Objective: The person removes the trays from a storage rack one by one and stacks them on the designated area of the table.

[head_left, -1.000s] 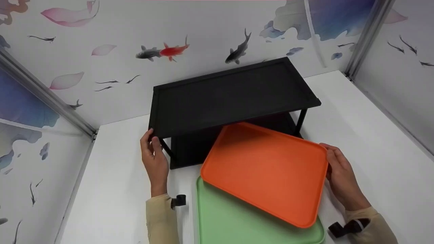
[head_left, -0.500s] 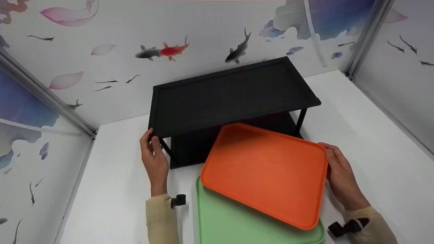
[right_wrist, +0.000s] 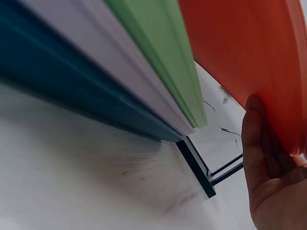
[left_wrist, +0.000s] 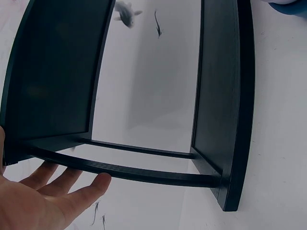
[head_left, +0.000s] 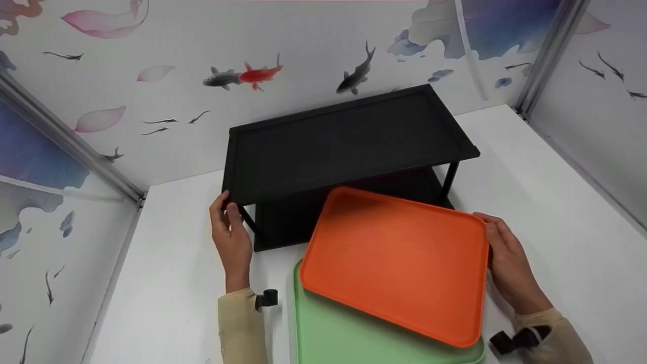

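Note:
An orange tray (head_left: pixel 399 258) slants across a green tray (head_left: pixel 343 328) in the head view, its far edge close to the front of a black two-tier shelf (head_left: pixel 343 146). My right hand (head_left: pixel 513 263) pinches its far right corner; in the right wrist view, fingers (right_wrist: pixel 254 139) lie along the orange underside, apart from the green tray there. My left hand (head_left: pixel 231 240) holds the front left corner of the shelf's upper board. Close up in the left wrist view, its fingers (left_wrist: pixel 88 189) touch the thin black post (left_wrist: pixel 139 175).
Beneath the green tray, a lilac tray (right_wrist: pixel 115 57) and a blue tray (right_wrist: pixel 86 91) are stacked in the right wrist view. Behind the shelf rises a wall (head_left: pixel 303 30) printed with fish. White tabletop (head_left: pixel 167 283) extends to either side of the shelf.
The orange tray has slid slightly toward me and turned a little, so its far edge sits farther out from the shelf. My left hand and the shelf stay put.

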A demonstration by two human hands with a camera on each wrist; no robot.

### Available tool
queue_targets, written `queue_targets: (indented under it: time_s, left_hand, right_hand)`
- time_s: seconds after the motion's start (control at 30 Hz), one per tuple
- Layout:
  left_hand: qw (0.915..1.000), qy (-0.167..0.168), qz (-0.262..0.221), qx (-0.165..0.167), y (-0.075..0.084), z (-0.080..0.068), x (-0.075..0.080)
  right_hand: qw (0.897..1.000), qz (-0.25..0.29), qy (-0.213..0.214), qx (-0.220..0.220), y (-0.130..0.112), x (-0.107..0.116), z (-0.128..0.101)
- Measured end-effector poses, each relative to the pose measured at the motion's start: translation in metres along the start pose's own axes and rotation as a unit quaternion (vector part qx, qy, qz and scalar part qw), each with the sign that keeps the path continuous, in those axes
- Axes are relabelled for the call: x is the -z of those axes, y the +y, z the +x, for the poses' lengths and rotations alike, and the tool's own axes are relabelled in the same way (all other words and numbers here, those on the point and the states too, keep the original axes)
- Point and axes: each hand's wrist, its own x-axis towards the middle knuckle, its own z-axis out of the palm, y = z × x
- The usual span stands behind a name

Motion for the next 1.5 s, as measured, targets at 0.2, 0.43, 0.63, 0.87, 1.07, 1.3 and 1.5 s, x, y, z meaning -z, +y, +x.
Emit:
queue_targets:
  time_s: [0.2,0.43,0.63,0.87,1.07,1.3,1.5]
  left_hand:
    - [1.0,-0.003,0.0,-0.002,0.002,-0.0009,0.0]
    - [1.0,0.002,0.007,0.006,0.0016,-0.0005,-0.0023]
    - [0.9999,0.004,0.004,0.008,-0.0004,0.0007,-0.0015]
    - [1.0,0.0,0.006,0.003,0.0027,-0.0011,0.0001]
    - [1.0,0.0,0.006,0.001,0.0023,-0.001,0.0004]
    - [1.0,-0.002,0.001,0.001,0.002,-0.0005,-0.0002]
    - [1.0,-0.002,-0.001,0.0,0.0026,-0.0011,0.0]
  right_hand:
    - [1.0,-0.005,-0.004,-0.002,-0.0002,0.0005,0.0002]
    - [1.0,-0.006,-0.01,0.0,-0.0004,0.0003,-0.0005]
    - [1.0,-0.007,-0.011,-0.004,-0.0006,-0.0005,-0.0007]
    - [1.0,-0.01,-0.005,-0.012,-0.001,-0.0011,-0.0005]
    - [1.0,-0.02,-0.004,-0.006,0.0,-0.0012,-0.0002]
    - [1.0,-0.023,-0.015,-0.004,0.0002,-0.0009,-0.0002]
    - [0.999,-0.032,-0.019,-0.004,0.0007,-0.0015,0.0002]
